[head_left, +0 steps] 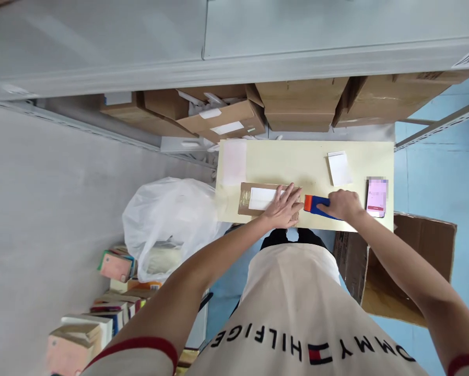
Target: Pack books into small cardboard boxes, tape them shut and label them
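Note:
On the table lies a small brown cardboard box (244, 200) with a white label (261, 198) on top. My left hand (284, 207) rests on its right end, fingers spread, covering part of the label. Just right of the box, my right hand (342, 204) is closed around a blue tape dispenser (316, 204). The orange end of the dispenser points left toward the box, close to my left fingertips. How far my right fingers wrap underneath is hidden.
The pale yellow table (285, 162) also bears a white pad (339, 168), a phone (376, 197) and a pinkish sheet (234, 162). Cardboard boxes (301, 104) fill the shelf behind. A plastic bag (166, 209) and stacked books (113, 308) stand left; an open carton (426, 250) sits right.

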`<action>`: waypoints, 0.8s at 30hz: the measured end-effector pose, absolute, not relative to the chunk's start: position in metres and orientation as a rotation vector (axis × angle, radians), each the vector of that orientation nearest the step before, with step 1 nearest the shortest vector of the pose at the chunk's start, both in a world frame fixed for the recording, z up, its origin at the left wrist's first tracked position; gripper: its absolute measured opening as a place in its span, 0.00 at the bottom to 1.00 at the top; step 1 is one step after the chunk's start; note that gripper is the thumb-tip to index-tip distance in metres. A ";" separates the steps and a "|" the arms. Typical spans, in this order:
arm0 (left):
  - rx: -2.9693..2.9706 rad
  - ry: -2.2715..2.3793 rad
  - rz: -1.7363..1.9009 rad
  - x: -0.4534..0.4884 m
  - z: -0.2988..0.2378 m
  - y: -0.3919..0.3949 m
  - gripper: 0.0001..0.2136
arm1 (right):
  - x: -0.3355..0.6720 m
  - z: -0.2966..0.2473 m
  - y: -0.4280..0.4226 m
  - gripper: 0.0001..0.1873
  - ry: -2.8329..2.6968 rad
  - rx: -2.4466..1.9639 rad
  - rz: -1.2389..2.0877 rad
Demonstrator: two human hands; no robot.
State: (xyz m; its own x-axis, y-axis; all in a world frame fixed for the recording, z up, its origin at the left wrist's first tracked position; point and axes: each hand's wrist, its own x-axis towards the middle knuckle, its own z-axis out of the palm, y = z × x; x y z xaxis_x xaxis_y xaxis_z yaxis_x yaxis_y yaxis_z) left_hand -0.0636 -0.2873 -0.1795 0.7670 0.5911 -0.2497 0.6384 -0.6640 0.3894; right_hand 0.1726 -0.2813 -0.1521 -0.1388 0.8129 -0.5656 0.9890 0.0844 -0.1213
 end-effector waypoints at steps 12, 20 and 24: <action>2.524 1.143 -0.196 -0.040 -0.174 -0.279 0.32 | 0.188 -0.190 -0.351 0.17 1.905 2.360 -0.560; 2.416 1.342 -0.111 -0.084 -0.186 -0.273 0.38 | 0.179 -0.261 -0.397 0.16 1.912 2.471 -0.599; 2.245 1.798 -0.093 -0.124 -0.187 -0.288 0.34 | 0.182 -0.262 -0.402 0.21 1.981 2.480 -0.650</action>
